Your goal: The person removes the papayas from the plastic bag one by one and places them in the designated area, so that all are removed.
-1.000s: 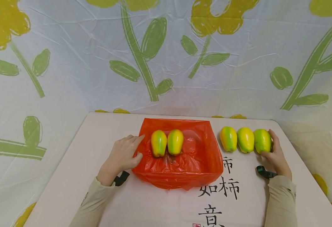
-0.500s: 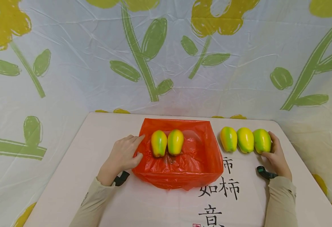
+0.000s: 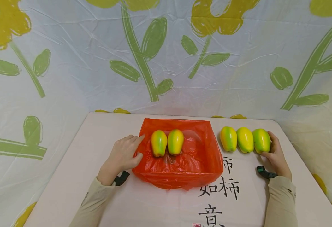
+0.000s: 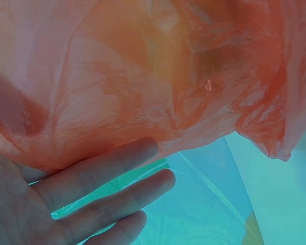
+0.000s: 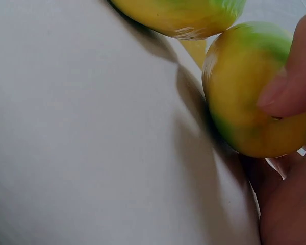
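Observation:
A red plastic bag (image 3: 180, 179), open at the top and box-shaped, stands mid-table with two yellow-green papayas (image 3: 158, 143) inside. My left hand (image 3: 126, 153) rests at the bag's left side, index finger along its upper edge. In the left wrist view, straight fingers (image 4: 104, 171) lie against the thin film, and the thumb is hidden. Right of the bag, three more papayas sit in a row. My right hand (image 3: 278, 156) holds the rightmost papaya (image 3: 262, 141), thumb at its near end and fingers round its right side. In the right wrist view, this papaya (image 5: 239, 97) touches its neighbour (image 5: 183, 15).
The other two papayas, a left one (image 3: 228, 139) and a middle one (image 3: 245, 140), stand close together between the bag and my right hand. Black brush characters (image 3: 229, 188) mark the pale table (image 3: 143, 208). A flower-printed sheet (image 3: 97, 63) hangs behind the table and at both sides.
The rightmost papaya and the middle one shift very slightly left, with my right fingers following. My left hand, the bag and the two papayas inside stay in place.

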Tool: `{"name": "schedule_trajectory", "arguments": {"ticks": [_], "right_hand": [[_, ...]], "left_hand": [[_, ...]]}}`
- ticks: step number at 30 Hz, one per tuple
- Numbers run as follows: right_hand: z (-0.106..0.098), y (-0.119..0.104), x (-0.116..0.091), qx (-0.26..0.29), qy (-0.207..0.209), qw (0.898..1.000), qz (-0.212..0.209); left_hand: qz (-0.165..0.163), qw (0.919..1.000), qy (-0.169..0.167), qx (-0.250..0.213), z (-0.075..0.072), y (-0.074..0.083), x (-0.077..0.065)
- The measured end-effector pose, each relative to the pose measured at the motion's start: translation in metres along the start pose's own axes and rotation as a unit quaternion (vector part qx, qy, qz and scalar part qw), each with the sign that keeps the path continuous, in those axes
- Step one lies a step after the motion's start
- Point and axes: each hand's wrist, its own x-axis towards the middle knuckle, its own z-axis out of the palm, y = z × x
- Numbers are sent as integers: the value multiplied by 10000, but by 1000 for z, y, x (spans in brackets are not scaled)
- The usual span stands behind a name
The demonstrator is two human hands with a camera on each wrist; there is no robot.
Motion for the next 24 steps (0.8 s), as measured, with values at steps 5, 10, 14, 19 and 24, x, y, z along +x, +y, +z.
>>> {"name": "schedule_trajectory", "arguments": {"ticks": [5,10,14,19,24], "right_hand": [[0,-1,-1,106,-76,9999,-73],[-1,-6,-4,-130,-161,9998,61],[-3,-9,-5,59,-239,9996,162],[-3,-12,-6,428,-266,9986,-140],[-4,-20,-6,1063,-249,9926,-532]], "left_hand": [[8,10000,13,5,0,0,0],[18,10000,17,10,-1,1,0],[20,10000,18,9,-1,0,0],[42,10000,21,28,0,0,0],[52,10000,36,23,0,0,0]]}}
